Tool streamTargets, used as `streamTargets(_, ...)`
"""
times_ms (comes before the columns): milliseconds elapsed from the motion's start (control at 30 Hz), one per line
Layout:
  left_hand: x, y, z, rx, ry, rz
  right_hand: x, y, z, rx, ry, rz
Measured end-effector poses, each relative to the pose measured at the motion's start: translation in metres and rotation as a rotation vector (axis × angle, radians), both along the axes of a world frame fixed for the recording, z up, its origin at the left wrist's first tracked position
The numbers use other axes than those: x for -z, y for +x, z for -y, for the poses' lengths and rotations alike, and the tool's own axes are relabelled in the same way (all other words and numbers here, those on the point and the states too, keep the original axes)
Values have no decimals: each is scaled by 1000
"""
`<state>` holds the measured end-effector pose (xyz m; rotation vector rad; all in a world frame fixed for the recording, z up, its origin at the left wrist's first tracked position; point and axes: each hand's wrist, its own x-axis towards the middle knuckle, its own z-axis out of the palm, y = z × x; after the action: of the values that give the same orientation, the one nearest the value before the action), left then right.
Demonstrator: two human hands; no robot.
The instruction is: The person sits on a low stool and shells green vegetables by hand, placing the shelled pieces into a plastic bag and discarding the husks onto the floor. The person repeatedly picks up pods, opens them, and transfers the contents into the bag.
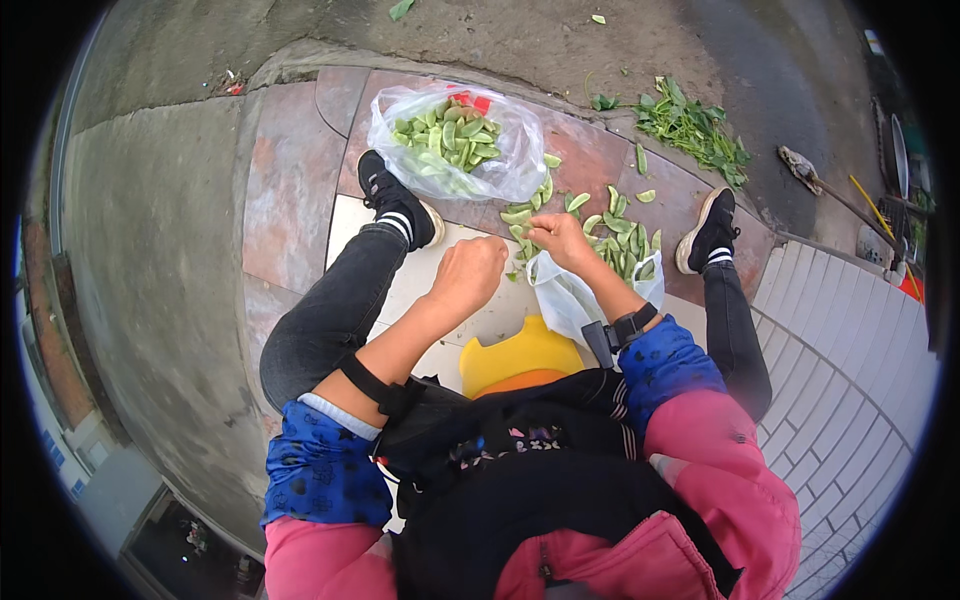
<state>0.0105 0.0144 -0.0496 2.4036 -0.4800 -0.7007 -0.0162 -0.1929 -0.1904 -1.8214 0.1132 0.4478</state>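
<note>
Left hand (468, 272): fingers curled under, so any contents are hidden. Right hand (560, 238): fingertips among the green pods (620, 240); its grip on a pod cannot be told. The small white bag (568, 295) is partly covered by the right forearm. The yellow stool (520, 362) is largely hidden beneath the body.

I take the yellow stool (520, 358) as my landmark, low in the middle. Far beyond it to the upper right, a heap of leafy green stalks (690, 125) lies on the grey ground. Further right of that heap I see a broom (815, 180) with a long handle. To the stool's right runs a ridged white grating (850, 390), and the paving beneath it is reddish tile (290, 190)
</note>
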Motion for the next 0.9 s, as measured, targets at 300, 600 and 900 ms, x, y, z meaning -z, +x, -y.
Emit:
streamTargets(300, -28, -6, 21, 59, -332, -125, -176, -1, 21, -434, -164, 6)
streamTargets(600, -43, -19, 31, 446, -447, 358, -181, -19, 46, -354, 407, -564)
streamTargets(900, -48, -8, 26, 72, -207, -313, -203, -18, 34, 82, 536, -157)
